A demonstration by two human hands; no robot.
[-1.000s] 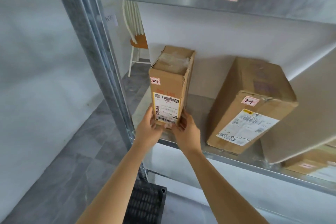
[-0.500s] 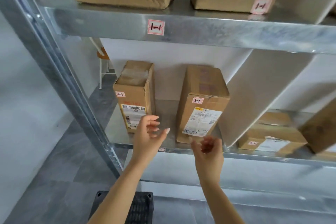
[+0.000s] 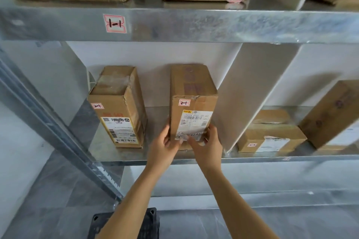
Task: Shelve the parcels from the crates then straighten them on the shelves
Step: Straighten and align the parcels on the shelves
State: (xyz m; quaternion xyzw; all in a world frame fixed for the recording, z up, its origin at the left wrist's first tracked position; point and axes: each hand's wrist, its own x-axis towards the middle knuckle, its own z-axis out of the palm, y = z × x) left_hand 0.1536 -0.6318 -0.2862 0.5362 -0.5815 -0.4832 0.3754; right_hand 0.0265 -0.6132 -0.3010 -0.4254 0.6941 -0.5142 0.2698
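**Inspector:** State the hands and the parcel's position.

**Operator:** Both my hands are clamped on the brown cardboard parcel (image 3: 192, 91) with the white shipping label. My left hand (image 3: 165, 142) has its fingers curled round the lower left edge. My right hand (image 3: 208, 146) pinches the lower right corner. The parcel sits on the galvanised steel shelf (image 3: 120, 158), between the tape-topped brown carton (image 3: 118, 106) and the slanted white divider panel (image 3: 242, 93).

**Inspector:** Which relation governs the next move?

**Operator:** The parcel lies directly ahead of my hands, labelled end toward me. Its long axis appears to run back toward the wall. Neither hand is nearer, as they flank the same front face. On the right it stands just beside the divider, and on the left there is a gap to the carton.

**Inspector:** Assessment?

**Operator:** I judge this to be the straightening step. The front face already looks nearly parallel to the shelf lip, so only a slight twist or push backward seems called for. Any correction has room only on the left.
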